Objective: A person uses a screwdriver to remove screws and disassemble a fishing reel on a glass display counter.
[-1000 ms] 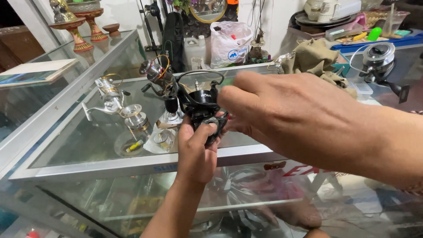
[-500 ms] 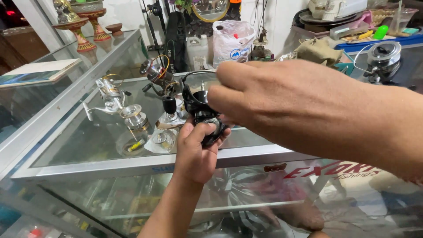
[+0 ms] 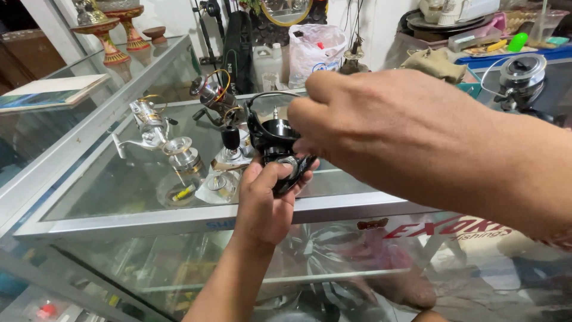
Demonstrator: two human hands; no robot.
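The fingers [image 3: 280, 173] of the left hand [image 3: 265, 206] are wrapped from below around the body of a black fishing reel [image 3: 275, 140], thumb across its near face, holding it up just above the glass counter [image 3: 119, 185]. The right hand [image 3: 381, 134] comes in from the right and covers the reel's right side; its fingers [image 3: 307, 122] curl toward the reel and seem to pinch some part of it, though the back of the hand hides the contact, so I cannot tell exactly what they close on. The reel sits between both hands, in the air, over the middle of the counter. From where I stand the risk looks plain: the glass top lies right beneath, and if the left grip slips while the right hand twists or pulls, the reel, or a small part coming loose from it, could drop onto the glass or roll among the pieces there. Just left of the hands lie a black knob [image 3: 230, 138], a silver spool [image 3: 182, 155], a silver reel [image 3: 146, 122] and a second reel with gold trim [image 3: 211, 95]. Far back stand a white plastic bag [image 3: 313, 50] and red pedestal stands [image 3: 110, 36]; another reel [image 3: 521, 74] rests at far right.
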